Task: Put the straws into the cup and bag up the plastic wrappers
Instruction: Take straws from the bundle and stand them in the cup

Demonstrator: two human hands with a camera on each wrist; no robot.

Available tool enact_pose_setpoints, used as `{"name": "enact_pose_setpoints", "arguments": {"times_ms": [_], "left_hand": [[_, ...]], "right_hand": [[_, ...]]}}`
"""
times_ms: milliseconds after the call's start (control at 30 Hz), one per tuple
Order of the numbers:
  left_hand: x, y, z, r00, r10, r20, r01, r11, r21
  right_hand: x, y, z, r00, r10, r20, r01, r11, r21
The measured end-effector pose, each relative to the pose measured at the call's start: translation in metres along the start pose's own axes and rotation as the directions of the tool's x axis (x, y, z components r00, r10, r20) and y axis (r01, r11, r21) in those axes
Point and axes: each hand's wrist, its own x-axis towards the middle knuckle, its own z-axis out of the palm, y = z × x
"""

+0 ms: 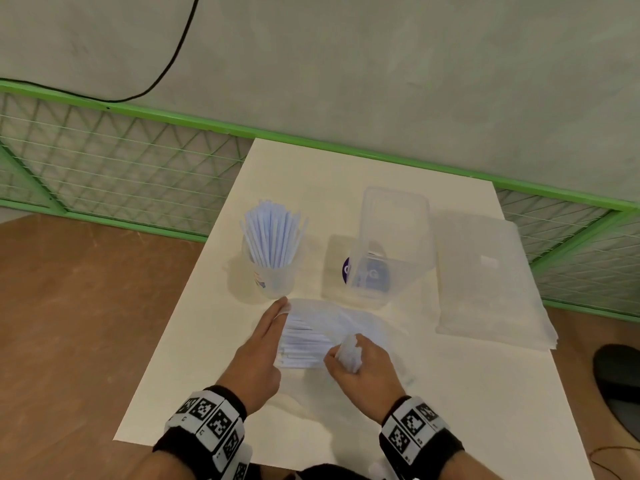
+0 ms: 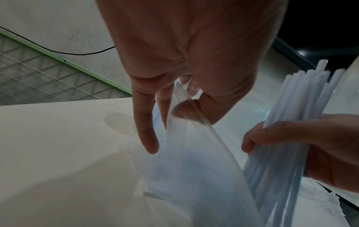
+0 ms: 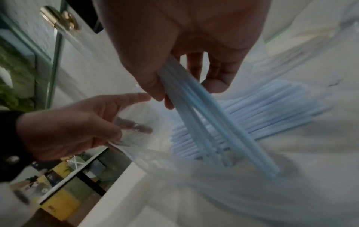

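A clear cup (image 1: 275, 284) stands on the white table (image 1: 207, 323), packed with upright pale blue straws (image 1: 273, 233). Just in front of it lies an open plastic wrapper (image 1: 349, 322) with more straws (image 1: 301, 344) lying flat inside. My left hand (image 1: 282, 308) pinches the wrapper's edge (image 2: 186, 116) between thumb and fingers, with the index finger straight. My right hand (image 1: 341, 358) grips a bundle of straws (image 3: 209, 127) at the wrapper's mouth, tilted across the straws in the wrapper (image 3: 276, 109). The left wrist view shows the same bundle (image 2: 287, 132) in my right hand (image 2: 258, 142).
A clear plastic box (image 1: 391, 244) stands right of the cup, with a blue-labelled item inside. A flat stack of plastic bags (image 1: 485, 282) lies at the table's right side. Green mesh fencing (image 1: 114, 174) runs behind the table. A dark object (image 1: 620, 382) sits on the floor at right.
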Motion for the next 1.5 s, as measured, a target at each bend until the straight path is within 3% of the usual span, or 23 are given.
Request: {"name": "enact_pose_setpoints", "arguments": {"times_ms": [100,233,433,600,767,867,1067,1233,1367,1500], "left_hand": [[0.0,0.0,0.0,1.0,-0.006,0.005,0.006,1.0,-0.007],[0.0,-0.002,0.0,1.0,-0.029,0.012,0.029,1.0,-0.002],[-0.003,-0.003,-0.002,0.999,-0.035,0.034,0.037,0.999,-0.037],[-0.004,0.0,-0.004,0.999,-0.032,0.043,0.035,0.997,-0.064],[-0.003,-0.002,-0.007,0.999,-0.028,0.024,0.03,0.998,-0.048],[-0.003,-0.001,-0.008,0.999,-0.029,0.028,0.03,0.998,-0.049],[-0.002,0.001,-0.011,0.999,-0.037,0.025,0.039,0.996,-0.082],[0.001,0.0,-0.011,0.999,-0.037,0.03,0.039,0.996,-0.082],[0.002,0.001,-0.011,0.999,-0.034,0.015,0.035,0.997,-0.065],[0.001,0.001,-0.013,0.999,-0.025,0.025,0.026,0.998,-0.051]], "right_hand": [[0.004,-0.008,-0.01,0.999,-0.004,0.033,0.005,1.0,-0.021],[0.019,-0.06,-0.04,0.999,-0.008,0.031,0.006,0.998,0.068],[0.068,-0.163,-0.097,0.967,-0.167,-0.19,0.213,0.943,0.255],[0.12,-0.205,-0.084,0.936,-0.238,-0.259,0.297,0.93,0.217],[0.156,-0.204,-0.047,0.947,-0.299,-0.114,0.3,0.954,-0.012],[0.17,-0.186,-0.026,0.966,-0.256,-0.024,0.253,0.963,-0.098],[0.183,-0.161,-0.01,0.964,-0.256,-0.071,0.237,0.951,-0.2],[0.183,-0.162,-0.022,0.912,-0.357,-0.204,0.376,0.924,0.066],[0.179,-0.162,-0.025,0.866,-0.4,-0.3,0.44,0.895,0.076],[0.173,-0.15,-0.015,0.861,-0.474,-0.185,0.472,0.88,-0.056]]}}
